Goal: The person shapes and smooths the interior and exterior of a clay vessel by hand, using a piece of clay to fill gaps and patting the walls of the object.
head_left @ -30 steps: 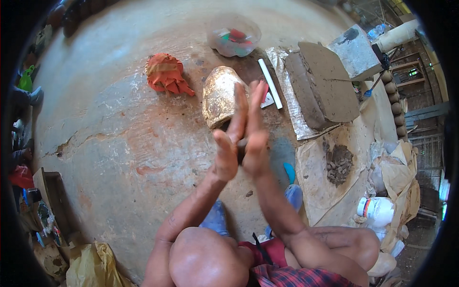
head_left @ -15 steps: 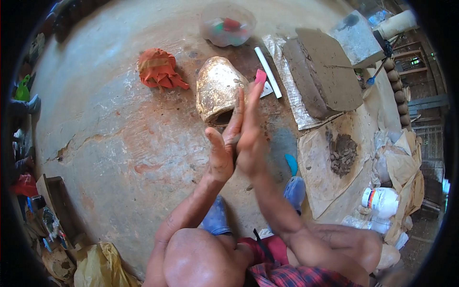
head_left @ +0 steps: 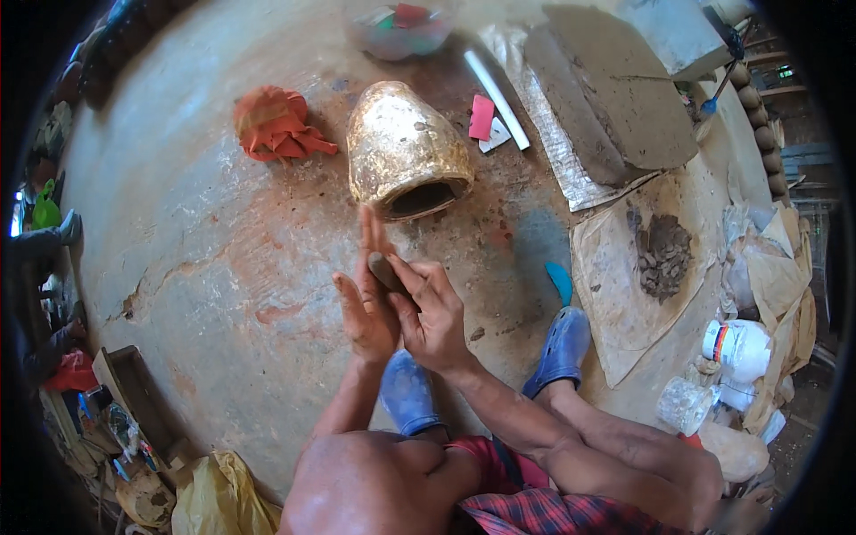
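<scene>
A small grey lump of clay (head_left: 383,271) is pinched between the thumb and fingers of my right hand (head_left: 435,312). It rests against the palm side of my left hand (head_left: 366,316), whose fingers are stretched out and thumb stands apart. Just beyond the fingertips lies a hollow, dome-shaped form (head_left: 410,147) with a worn, whitish-brown surface, its dark opening turned toward me. Right of the form are a pink flat piece (head_left: 481,116), a small white piece (head_left: 496,136) and a white rod (head_left: 497,100).
A big clay block (head_left: 615,98) sits on silvery sheeting at the far right, with clay scraps (head_left: 665,259) on a cloth nearer me. An orange cloth bundle (head_left: 275,123) lies left; a clear bowl (head_left: 399,37) is at the back. A blue-green scraper-like piece (head_left: 560,282) lies near my right shoe.
My palms were pressed together; now my right hand has drawn back and pinches the clay lump against my open left hand. The view has shifted somewhat.
</scene>
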Motion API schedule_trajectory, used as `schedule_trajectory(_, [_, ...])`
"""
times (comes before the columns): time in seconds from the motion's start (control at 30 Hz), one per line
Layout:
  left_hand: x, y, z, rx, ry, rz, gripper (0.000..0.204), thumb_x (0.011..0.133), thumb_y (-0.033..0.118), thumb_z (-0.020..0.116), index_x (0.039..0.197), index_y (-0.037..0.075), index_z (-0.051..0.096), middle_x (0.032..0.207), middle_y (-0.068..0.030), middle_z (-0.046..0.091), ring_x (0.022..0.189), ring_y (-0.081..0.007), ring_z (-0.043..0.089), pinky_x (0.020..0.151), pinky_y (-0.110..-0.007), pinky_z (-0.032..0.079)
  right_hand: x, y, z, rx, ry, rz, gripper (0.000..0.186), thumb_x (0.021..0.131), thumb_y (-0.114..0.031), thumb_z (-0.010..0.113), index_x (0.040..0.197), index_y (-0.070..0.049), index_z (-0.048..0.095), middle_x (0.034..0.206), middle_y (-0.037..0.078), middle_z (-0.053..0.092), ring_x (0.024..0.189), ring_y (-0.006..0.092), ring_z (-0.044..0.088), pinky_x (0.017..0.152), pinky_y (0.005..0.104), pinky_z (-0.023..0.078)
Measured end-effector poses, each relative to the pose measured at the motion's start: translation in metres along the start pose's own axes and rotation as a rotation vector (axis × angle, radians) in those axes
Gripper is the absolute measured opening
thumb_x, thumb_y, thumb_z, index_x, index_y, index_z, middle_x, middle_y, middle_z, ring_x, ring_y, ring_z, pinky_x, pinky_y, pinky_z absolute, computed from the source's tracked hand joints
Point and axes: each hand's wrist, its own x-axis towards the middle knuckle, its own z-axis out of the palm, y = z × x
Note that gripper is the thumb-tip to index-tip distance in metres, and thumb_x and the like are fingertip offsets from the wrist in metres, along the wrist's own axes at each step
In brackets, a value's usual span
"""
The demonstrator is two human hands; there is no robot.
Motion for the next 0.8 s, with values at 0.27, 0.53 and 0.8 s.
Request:
schedule_trajectory(0.27, [0.147, 0.053, -0.037, 1.041, -0.162, 0.295, 0.076, 0.110, 0.054, 0.046, 0.168, 0.007, 0.033, 0.177, -0.0175, 0.025, 0.166, -0.0338, 0.009, 0.133, -0.049, 0.012, 0.036, 0.096, 0.005, 0.114, 0.028, 0.552, 0.041, 0.107, -0.016, 0.062, 0.144, 0.001, 0.063, 0.082, 0.009, 0.075, 0.067, 0.0124, 0.069, 0.061, 0.0316, 0.057])
schedule_trajectory(0.53, [0.203, 0.011, -0.038, 1.413, -0.175, 0.335, 0.073, 0.100, 0.049, 0.066, 0.158, 0.009, 0.052, 0.171, -0.0176, 0.040, 0.162, -0.0408, 0.026, 0.131, -0.048, 0.024, 0.108, 0.186, 0.095, -0.279, -0.110, 0.061, 0.061, 0.110, -0.038, 0.050, 0.163, -0.009, 0.040, 0.168, 0.018, 0.041, 0.158, 0.0312, 0.034, 0.131, 0.0459, 0.023])
schedule_trajectory(0.8, [0.196, 0.011, -0.038, 1.400, -0.134, 0.319, 0.063, 0.098, 0.047, 0.070, 0.150, 0.013, 0.063, 0.169, -0.0166, 0.042, 0.161, -0.0404, 0.029, 0.131, -0.050, 0.025, 0.143, 0.234, 0.120, -0.217, -0.229, 0.128, 0.069, 0.115, -0.054, 0.028, 0.171, -0.016, 0.018, 0.178, 0.009, 0.021, 0.164, 0.0262, 0.018, 0.135, 0.0460, 0.011])
